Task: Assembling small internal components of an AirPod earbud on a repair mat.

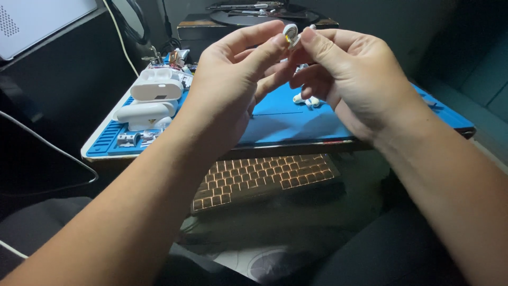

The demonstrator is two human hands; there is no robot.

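Both hands raised above the blue work mat [286,124]. The left hand [227,79] and right hand [349,74] pinch one small white earbud part [290,33] between thumbs and forefingers, other fingers loosely curled. Below the fingers lie further white pieces [307,99]; left of the left hand, the opened white case shells [153,95]. Disassembly appears partway; nothing looks reassembled.

The middle of the flat blue rubber work mat [296,124] is lying open beneath the raised hands, giving room to pass. On its left, two white plastic earbud cases [153,98] and small metal parts [135,139] are crowding the edge. Small white earbud pieces [307,100] are sitting near the centre. A backlit keyboard [264,177] is sitting below the tabletop's front edge.
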